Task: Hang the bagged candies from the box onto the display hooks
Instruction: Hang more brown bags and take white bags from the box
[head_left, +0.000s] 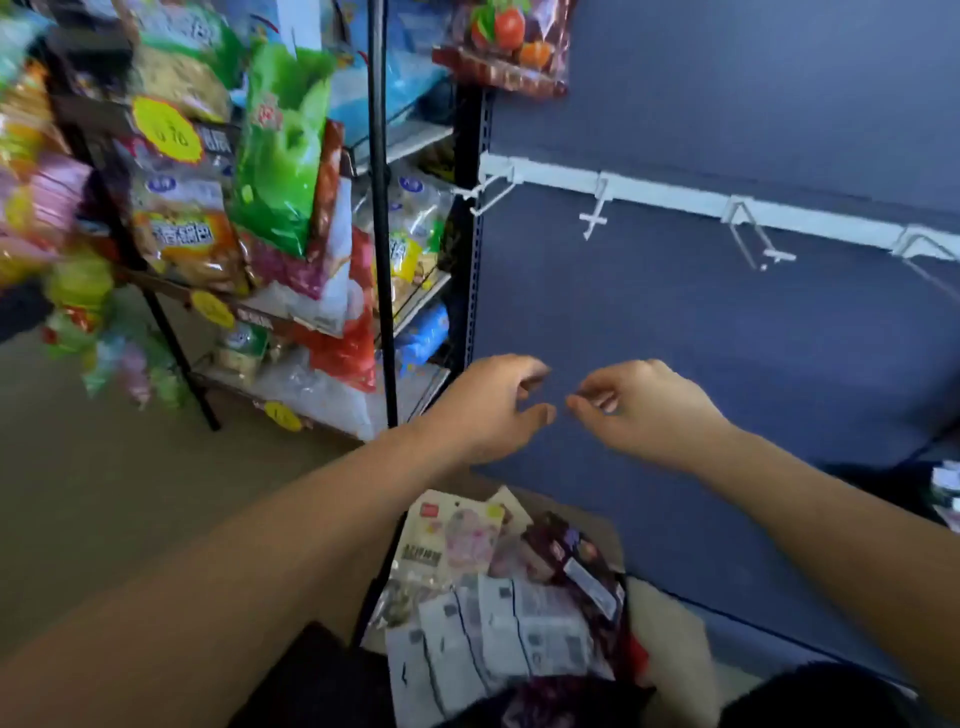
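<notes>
Blue back panel (727, 364) fills the right half, with a white rail (675, 200) running across it, sloping down to the right in this view. Four white display hooks on the rail, all bare: one at the left end (483, 195), second (595, 215), third (753, 239), fourth (924, 249) cut off by the frame edge. Left hand (498, 405) and right hand (639, 410) are both raised in front of the panel, well below the rail, fingertips near each other but apart. Both are released: fingers loosely curled, nothing visibly in either, though the frame is soft. Bagged candies (467, 540) sit in the cardboard box (605, 535) low in the view, below and between the forearms: a pale bag with pink print on top left, a dark purple bag (566, 556) to its right, and white-backed bags (519, 623) face down nearer the camera. Box is hard against the foot of the panel. Black pole (382, 208) stands vertically just left of the panel, beside the black slotted upright (470, 208). Left of that, a wire rack packed with snack bags, including a big green bag (280, 145) and yellow price tags (166, 130). Red fruit-print bag (509, 47) hangs at the top, above the leftmost hook. Beige floor (78, 467) lower left. Nothing sits between the hands and the hooks.
</notes>
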